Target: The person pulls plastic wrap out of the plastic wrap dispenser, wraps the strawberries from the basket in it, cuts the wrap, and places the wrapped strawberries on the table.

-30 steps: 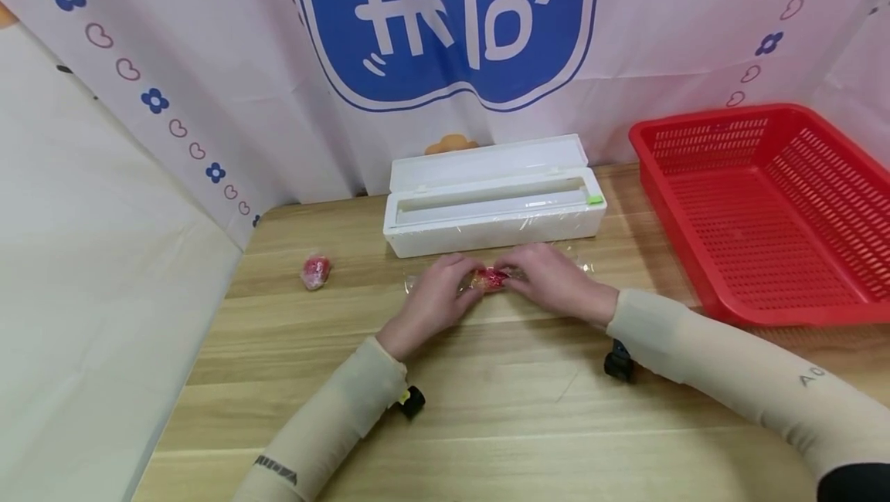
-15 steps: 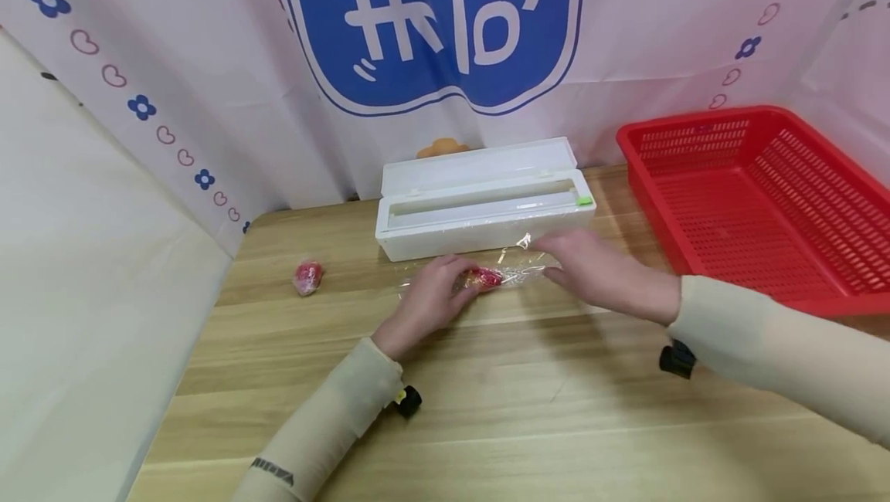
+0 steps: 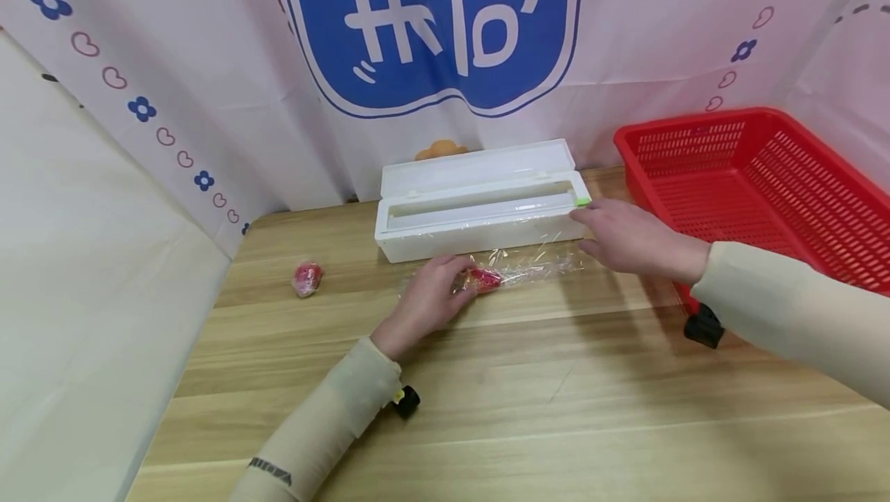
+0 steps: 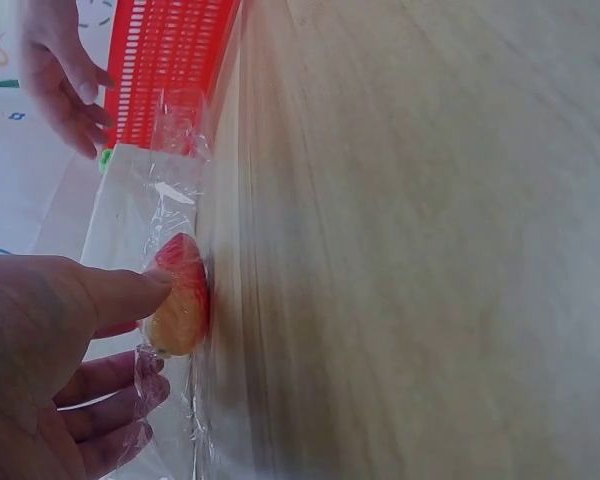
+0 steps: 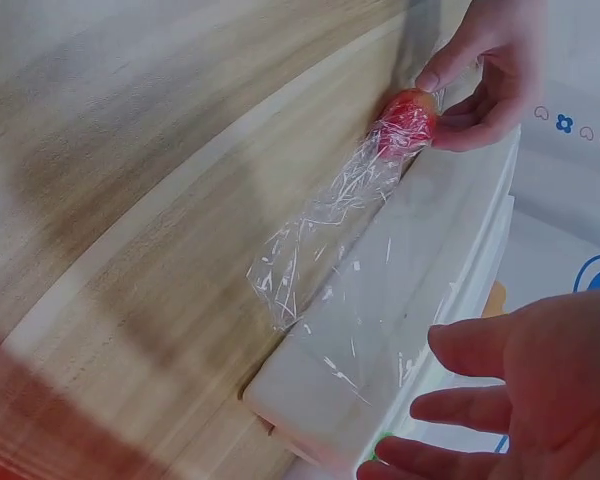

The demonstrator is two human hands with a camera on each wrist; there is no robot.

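My left hand [image 3: 433, 295] holds a small red and yellow fruit [image 4: 183, 300], thumb on one side and fingers on the other. Clear cling film [image 5: 315, 235] wraps the fruit and trails off to the right in a loose, crinkled strip over the table. My right hand [image 3: 629, 235] is beyond the strip's far end, at the right end of the white cling film box [image 3: 480, 242], near its green slider [image 3: 582, 202]. Its fingers are loosely extended with nothing between them in the right wrist view. The box lid [image 3: 480, 168] stands raised behind.
A second red piece [image 3: 307, 278] in film lies at the left of the wooden table [image 3: 487, 409]. A red plastic basket [image 3: 695, 143] stands at the right, partly behind my right forearm. A white printed curtain [image 3: 278, 62] hangs along the back.
My right hand has let go near the fruit and moved right, past the film's end, to the box's right end. The film strip now lies stretched out. My left hand stays on the fruit.
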